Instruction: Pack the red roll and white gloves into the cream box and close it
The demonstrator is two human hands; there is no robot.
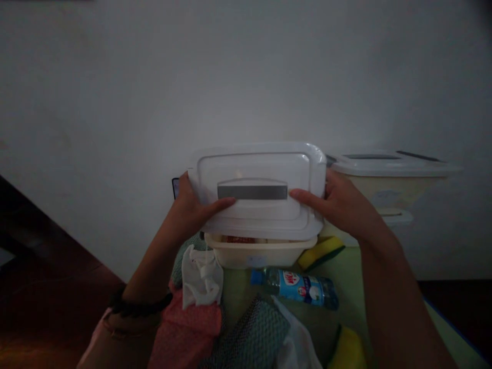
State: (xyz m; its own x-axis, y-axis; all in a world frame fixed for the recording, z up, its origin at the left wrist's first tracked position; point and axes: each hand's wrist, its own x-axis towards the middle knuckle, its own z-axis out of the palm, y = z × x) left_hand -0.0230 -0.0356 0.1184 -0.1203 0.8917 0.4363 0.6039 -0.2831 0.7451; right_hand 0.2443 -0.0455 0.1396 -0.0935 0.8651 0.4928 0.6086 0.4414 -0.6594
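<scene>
Around the cream box [258, 259], the wall [246, 72] closes 12 o'clock and a lidded bin [400, 187] blocks 3. Overhead, the tilted lid [253, 212] leaves only a thin front slot. A sponge [322, 252] crowds 4 o'clock, a bottle [298, 288] 5. Bare tabletop [235, 289] opens narrowly toward 7, between bottle and white cloth [202, 277].

Pale wall [246, 77] — faintly stained (dimly lit), dark reddish-brown floor [57, 297]
</scene>
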